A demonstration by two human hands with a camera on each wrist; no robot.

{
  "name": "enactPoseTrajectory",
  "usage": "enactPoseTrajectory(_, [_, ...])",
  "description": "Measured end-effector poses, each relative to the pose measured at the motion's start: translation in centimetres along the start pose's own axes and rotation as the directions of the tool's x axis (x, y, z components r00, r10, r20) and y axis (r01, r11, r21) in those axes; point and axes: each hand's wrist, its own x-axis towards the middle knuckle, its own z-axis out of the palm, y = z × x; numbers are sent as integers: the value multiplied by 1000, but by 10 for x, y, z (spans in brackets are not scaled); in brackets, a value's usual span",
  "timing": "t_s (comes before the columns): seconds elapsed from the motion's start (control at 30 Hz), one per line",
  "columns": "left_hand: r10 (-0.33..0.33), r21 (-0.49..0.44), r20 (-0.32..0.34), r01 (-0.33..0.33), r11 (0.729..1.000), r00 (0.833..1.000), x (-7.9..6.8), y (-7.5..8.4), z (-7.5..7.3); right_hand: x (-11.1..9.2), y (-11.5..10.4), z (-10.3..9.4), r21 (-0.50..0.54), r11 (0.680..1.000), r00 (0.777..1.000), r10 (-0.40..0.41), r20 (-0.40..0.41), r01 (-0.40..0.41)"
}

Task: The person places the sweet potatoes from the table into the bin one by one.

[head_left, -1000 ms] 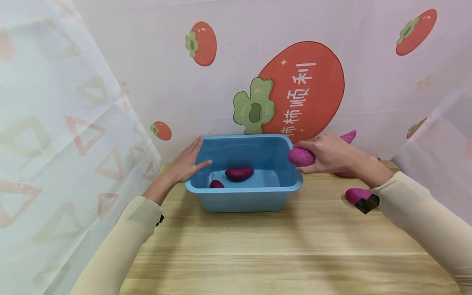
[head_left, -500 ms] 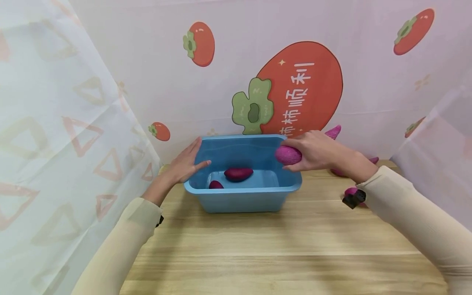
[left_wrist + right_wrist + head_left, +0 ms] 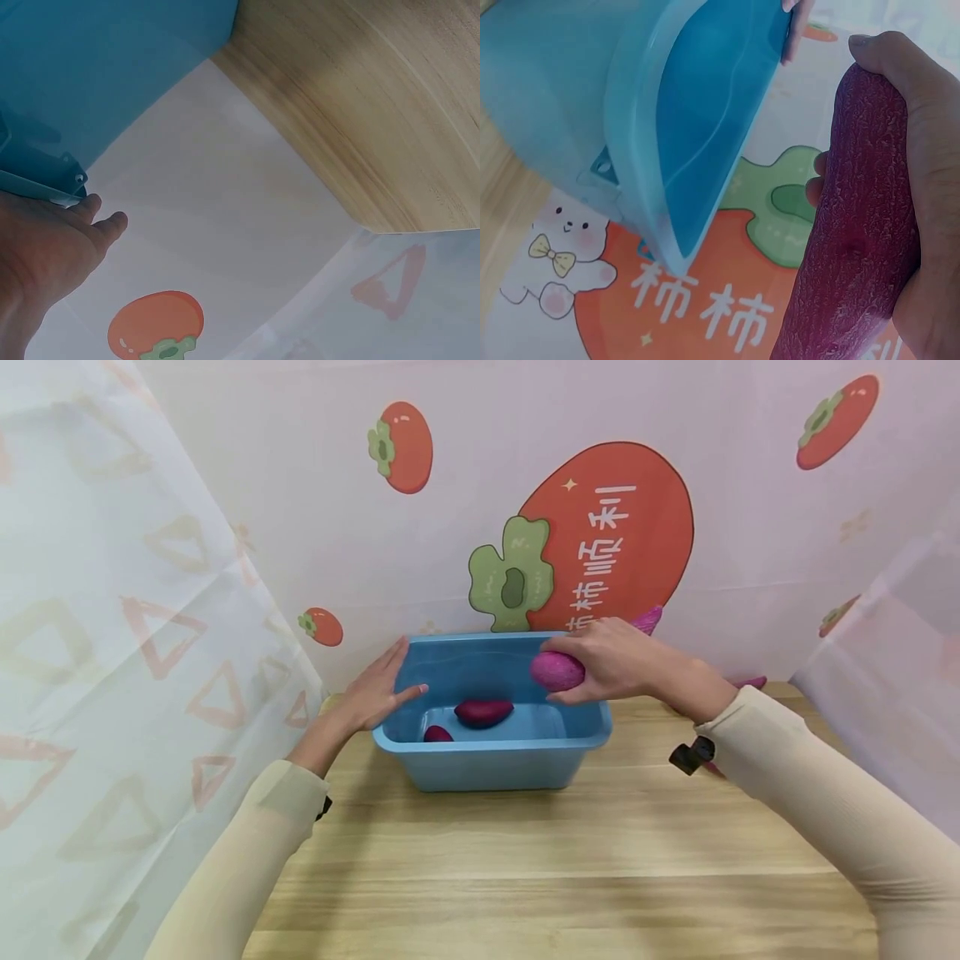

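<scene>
Fingers of our right hand curl round a purple sweet potato, which we hold above the far right corner of the blue tub; the right wrist view shows the thumb wrapped over its rough skin. Our left hand rests flat against the tub's left rim, fingers straight and slightly spread. Two more sweet potatoes lie inside the tub: a larger one near the middle, a smaller one by the near wall. Tub stands on a wooden table, close to the persimmon-print backdrop.
</scene>
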Motion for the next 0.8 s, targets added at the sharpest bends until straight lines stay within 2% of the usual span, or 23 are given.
enactPoseTrajectory(0.23, [2,-5,-5,-2,1000,1000,0,-1,1,12,-7,2,0,1000,999,19,42,-19])
enactPoseTrajectory(0.8, [-3,-8,-8,3,1000,1000,0,-1,1,45,-17,14,44,999,993,0,117,-5])
